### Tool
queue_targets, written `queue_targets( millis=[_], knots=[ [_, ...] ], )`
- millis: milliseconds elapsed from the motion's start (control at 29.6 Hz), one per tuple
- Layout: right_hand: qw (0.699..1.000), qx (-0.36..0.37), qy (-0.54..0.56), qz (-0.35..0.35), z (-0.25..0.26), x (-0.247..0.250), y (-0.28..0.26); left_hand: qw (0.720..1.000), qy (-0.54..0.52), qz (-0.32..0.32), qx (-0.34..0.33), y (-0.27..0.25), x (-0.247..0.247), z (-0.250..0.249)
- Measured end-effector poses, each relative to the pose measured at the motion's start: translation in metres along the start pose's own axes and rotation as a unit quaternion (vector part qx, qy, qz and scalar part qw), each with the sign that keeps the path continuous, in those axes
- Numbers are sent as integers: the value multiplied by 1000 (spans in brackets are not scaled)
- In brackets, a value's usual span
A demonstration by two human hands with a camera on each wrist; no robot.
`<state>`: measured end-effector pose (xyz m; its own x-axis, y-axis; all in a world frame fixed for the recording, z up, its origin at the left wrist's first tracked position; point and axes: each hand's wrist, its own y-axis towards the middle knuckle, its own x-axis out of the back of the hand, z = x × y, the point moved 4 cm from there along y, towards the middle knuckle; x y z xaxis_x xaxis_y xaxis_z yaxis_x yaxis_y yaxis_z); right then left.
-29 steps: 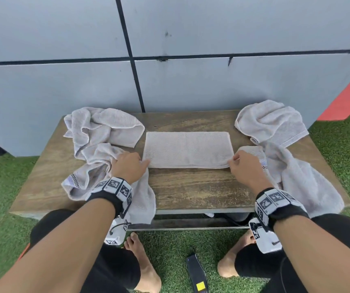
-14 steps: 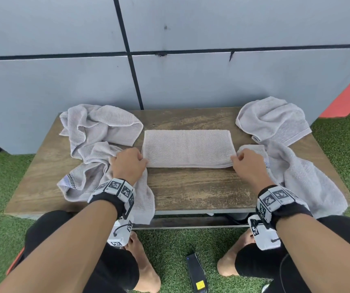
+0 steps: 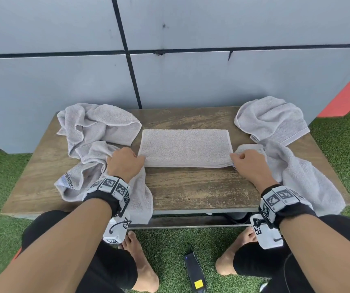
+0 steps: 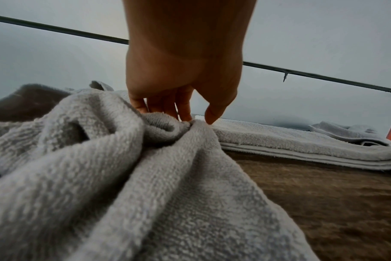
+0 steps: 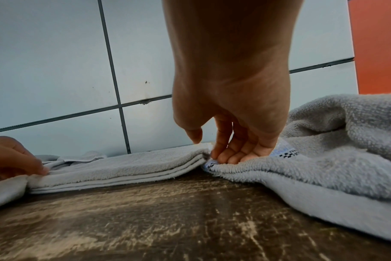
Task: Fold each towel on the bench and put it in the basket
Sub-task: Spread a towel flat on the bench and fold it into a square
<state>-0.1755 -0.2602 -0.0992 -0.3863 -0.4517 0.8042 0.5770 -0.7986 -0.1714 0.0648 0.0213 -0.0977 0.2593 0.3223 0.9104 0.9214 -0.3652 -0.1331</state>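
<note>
While both hands sit at its near corners, the folded towel (image 3: 185,148) lies flat at the centre of the bench (image 3: 201,187), several layers stacked with edges aligned, prob. ready for one more fold or for lifting out. L hand (image 3: 125,162) is at the folded towel's near-left corner: thumb on top, fingers (image 4: 165,106) curled down at the edge where a crumpled towel (image 3: 98,142) bunches against it; whether they grip the folded towel or just touch it, cannot tell. R hand (image 3: 248,163) is at the near-right corner, thumb on the top layer, fingertips (image 5: 230,157) curled at the edge, apparently pinching it and resting on a patterned hem of another loose towel (image 3: 296,172). Holding both near corners keeps the layers square, so the stack should move as one. Left of the folded towel the crumpled towel overhangs the bench's front edge; right of it lie the loose towel and a further one (image 3: 271,119). Bare wood shows in front of and behind the folded towel, giving room to fold toward or away. Basket: not in view.
</note>
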Motion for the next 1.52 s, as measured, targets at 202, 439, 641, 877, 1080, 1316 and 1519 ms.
queue_targets(
  millis=[202, 439, 641, 877, 1080, 1316, 1519],
  knots=[
    [1000, 1, -14, 4, -4, -1, 6, 1000, 3, 8, -4, 1, 2, 2],
    [1000, -7, -15, 7, -8, -1, 6, 1000, 5, 29, 0, 6, 3, 5],
    [980, 76, -140, -123, 29, -4, -1, 988, -11, -83, -131, 11, 2, -25],
    [966, 214, -148, 13, 109, -89, 18, 962, 21, -3, -273, 23, -62, -103],
    [956, 176, -218, 83, 88, -124, 32, 952, 127, 8, -279, 29, -103, -85],
    [962, 155, -210, 78, 84, -119, 35, 963, 88, 11, -255, 32, -101, -78],
    [967, 152, -200, 34, 66, -108, 41, 970, 86, 13, -228, 37, -90, -60]
  ],
)
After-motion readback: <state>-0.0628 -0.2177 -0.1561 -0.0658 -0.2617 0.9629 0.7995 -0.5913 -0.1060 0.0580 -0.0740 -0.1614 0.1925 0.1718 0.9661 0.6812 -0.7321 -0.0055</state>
